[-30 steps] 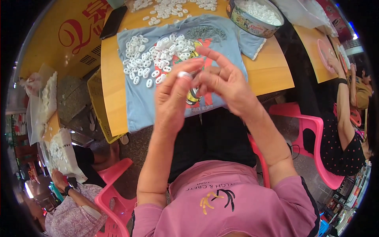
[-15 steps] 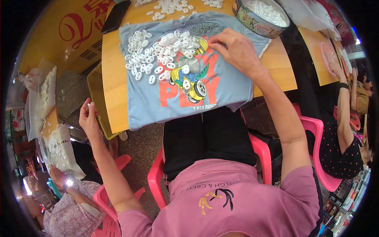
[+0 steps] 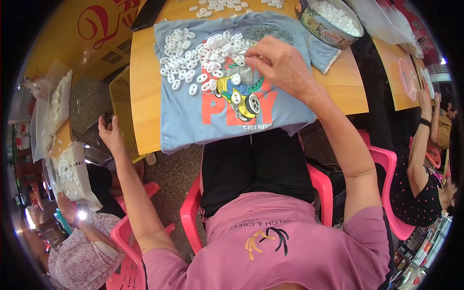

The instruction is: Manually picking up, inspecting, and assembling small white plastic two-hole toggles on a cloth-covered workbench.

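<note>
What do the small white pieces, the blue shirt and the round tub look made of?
White pieces: probably plastic, smooth and slightly glossy, with uniform shapes. Blue shirt: likely cotton-like knit, matte, softly creased. Round tub: perhaps printed tin, thin-rimmed; plastic is possible.

centre bright; edges bowed (fisheye); corners black; glare (image 3: 81,214) lower left

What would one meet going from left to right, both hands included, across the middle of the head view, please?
Left hand, largest group of white oval pieces, right hand, round tin, pink dish-like item.
</note>
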### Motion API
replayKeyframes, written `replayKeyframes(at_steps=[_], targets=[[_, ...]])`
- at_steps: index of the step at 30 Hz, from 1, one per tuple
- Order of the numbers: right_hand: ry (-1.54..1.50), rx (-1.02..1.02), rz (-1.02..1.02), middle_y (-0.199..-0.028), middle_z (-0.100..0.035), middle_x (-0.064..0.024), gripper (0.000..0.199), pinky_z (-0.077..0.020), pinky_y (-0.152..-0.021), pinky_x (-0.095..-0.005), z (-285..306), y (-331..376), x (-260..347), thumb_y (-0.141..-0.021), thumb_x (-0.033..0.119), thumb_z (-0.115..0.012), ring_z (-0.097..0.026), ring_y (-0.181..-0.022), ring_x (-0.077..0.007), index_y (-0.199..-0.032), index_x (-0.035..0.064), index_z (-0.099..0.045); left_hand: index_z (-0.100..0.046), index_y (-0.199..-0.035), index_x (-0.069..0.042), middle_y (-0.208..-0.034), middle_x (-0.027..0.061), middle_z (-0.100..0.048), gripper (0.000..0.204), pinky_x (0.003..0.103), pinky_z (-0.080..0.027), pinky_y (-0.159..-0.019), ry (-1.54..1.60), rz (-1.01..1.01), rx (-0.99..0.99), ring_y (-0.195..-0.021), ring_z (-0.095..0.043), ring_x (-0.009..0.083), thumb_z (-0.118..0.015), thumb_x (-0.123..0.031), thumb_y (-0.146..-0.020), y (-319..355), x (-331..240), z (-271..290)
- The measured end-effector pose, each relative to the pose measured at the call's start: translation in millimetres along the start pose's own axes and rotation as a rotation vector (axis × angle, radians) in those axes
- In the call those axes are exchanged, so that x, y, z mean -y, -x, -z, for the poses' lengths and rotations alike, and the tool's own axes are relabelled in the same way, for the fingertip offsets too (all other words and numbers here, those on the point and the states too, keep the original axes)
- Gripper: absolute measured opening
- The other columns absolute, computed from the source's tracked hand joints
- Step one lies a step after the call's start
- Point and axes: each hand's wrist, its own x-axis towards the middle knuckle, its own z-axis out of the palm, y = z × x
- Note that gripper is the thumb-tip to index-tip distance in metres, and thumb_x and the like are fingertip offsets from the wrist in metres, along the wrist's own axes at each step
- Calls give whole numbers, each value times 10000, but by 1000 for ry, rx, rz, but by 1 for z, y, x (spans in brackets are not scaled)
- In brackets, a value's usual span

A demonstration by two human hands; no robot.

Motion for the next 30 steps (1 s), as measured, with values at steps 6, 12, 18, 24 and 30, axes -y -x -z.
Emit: replayKeyframes(at_steps=[6,12,18,24,30], targets=[[94,-16,96,-883,-599,-80,145,-503,-655,-364,-12,-3,8,-833,150,-696,-635,-748,-264,-958,79,-684,-470,-1346,12,-1330,145,-471,456,323,-464,-953,186,-210,38,-1140,-530,216,-621,-101,-931,56,-161,-14],[-22,30,58,-822,-611,-85,125,-503,-640,-351,-3,10,9,-830,107,-691,-630,-730,-269,-940,47,-680,-595,-1178,10,-1104,85,-624,255,281,-489,-836,294,-422,288,-992,-601,165,-596,-16,-924,110,-230,-37],[-104,105,97,-833,-619,-95,126,-501,-643,-340,6,7,7,-830,94,-680,-624,-732,-272,-945,40,-678,-656,-1034,0,-929,107,-637,176,300,-501,-693,325,-497,506,-814,-611,200,-630,26,-861,150,-258,-75],[12,24,36,-924,-626,-92,146,-501,-690,-391,-14,-13,7,-855,166,-659,-631,-800,-308,-957,67,-693,-660,-1021,-10,-875,104,-613,191,317,-474,-619,343,-523,552,-749,-584,222,-656,23,-833,167,-261,-95],[216,67,6,-905,-602,-78,173,-511,-687,-402,-20,-26,12,-835,239,-683,-646,-807,-307,-923,90,-692,-659,-1013,2,-860,96,-607,174,304,-469,-615,362,-468,550,-730,-571,197,-650,29,-841,167,-256,-96]])
